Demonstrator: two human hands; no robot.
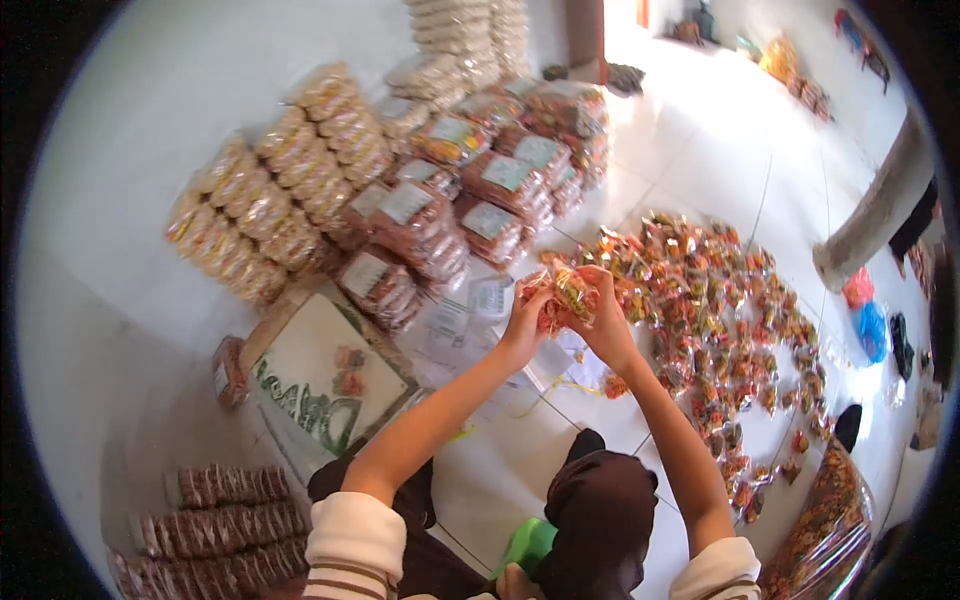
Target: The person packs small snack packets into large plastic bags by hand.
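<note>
The printing on the green labels [506, 172] of the stacked snack packs [430, 225] is too small to read. The person's shoulders are cut off by the bottom edge, and the big bag of snacks [820, 525] at lower right runs out of view. The left hand [527, 318] and right hand [603, 318] cover part of the small packet [566, 295], so its contents stay unclear.

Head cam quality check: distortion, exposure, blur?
Head view: heavy fisheye, black vignette at the corners, floor lines bowed. Top right is blown out by daylight on the white tiles. The left hand, right hand and the snack packet they hold are slightly soft; the stacked bags read clearly.
</note>
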